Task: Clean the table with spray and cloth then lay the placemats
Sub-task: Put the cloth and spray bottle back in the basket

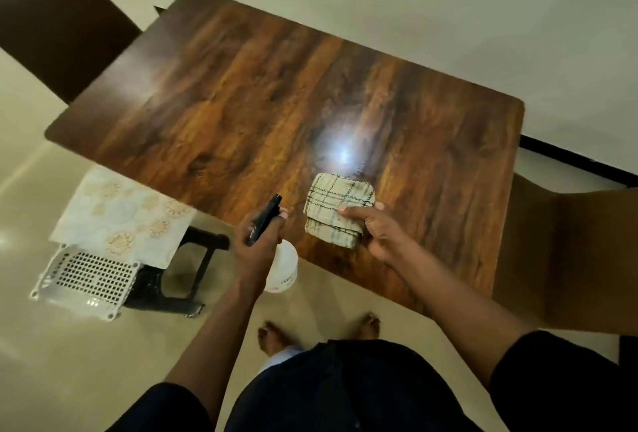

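Spray bottle [276,252] is gripped in our left hand [257,245], nozzle aimed up-right across the tabletop [241,86]; just right, our right hand [374,233] pinches the folded cloth [336,205] above its near edge.

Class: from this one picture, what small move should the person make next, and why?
Probably squeeze the trigger: the left hand grips the spray bottle, nozzle aimed over the table, while the right hand holds the folded cloth ready to wipe.
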`<control>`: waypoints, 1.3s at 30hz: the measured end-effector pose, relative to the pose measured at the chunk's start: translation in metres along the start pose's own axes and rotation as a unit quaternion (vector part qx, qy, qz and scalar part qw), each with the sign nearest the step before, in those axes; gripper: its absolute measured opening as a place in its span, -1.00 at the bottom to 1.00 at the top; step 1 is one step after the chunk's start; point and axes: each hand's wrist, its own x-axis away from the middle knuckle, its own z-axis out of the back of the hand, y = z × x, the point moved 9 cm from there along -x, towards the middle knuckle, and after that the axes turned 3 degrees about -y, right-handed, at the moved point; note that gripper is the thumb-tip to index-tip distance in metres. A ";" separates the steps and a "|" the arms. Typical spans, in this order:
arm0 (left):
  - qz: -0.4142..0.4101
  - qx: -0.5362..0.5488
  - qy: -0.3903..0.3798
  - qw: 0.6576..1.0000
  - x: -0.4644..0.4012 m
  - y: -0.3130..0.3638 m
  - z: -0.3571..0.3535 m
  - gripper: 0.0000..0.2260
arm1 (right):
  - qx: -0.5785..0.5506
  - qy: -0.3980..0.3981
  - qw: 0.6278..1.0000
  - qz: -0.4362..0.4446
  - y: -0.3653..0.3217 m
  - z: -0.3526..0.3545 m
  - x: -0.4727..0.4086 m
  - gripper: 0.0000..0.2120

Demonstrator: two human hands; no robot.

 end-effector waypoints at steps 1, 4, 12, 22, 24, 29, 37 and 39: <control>-0.018 -0.009 0.002 1.000 0.002 0.001 0.016 -0.88 | 0.008 -0.010 1.000 -0.001 0.008 -0.017 0.001 -0.52; -0.043 -0.013 -0.002 0.999 0.007 0.005 0.062 -0.83 | 0.034 -0.025 0.999 -0.014 0.033 -0.066 0.002 -0.67; -0.086 0.039 0.024 0.995 0.010 -0.004 0.176 -0.69 | 0.115 -0.085 0.989 -0.047 0.100 -0.193 -0.014 -0.67; -0.124 0.012 0.222 0.967 0.006 -0.029 0.284 -0.51 | 0.210 -0.157 0.961 -0.083 0.150 -0.305 -0.034 -0.58; -0.110 0.007 0.250 0.962 0.006 -0.029 0.300 -0.52 | 0.236 -0.168 0.953 -0.087 0.157 -0.321 -0.042 -0.60; -0.062 -0.013 0.305 0.950 -0.007 -0.046 0.342 -0.80 | 0.286 -0.200 0.931 -0.106 0.178 -0.365 -0.072 -0.59; 0.026 0.015 0.390 0.920 -0.013 -0.056 0.397 -0.87 | 0.358 -0.261 0.883 -0.152 0.208 -0.433 -0.118 -0.47; 0.057 -0.008 0.407 0.911 -0.014 -0.067 0.411 -0.94 | 0.377 -0.270 0.873 -0.152 0.214 -0.445 -0.129 -0.55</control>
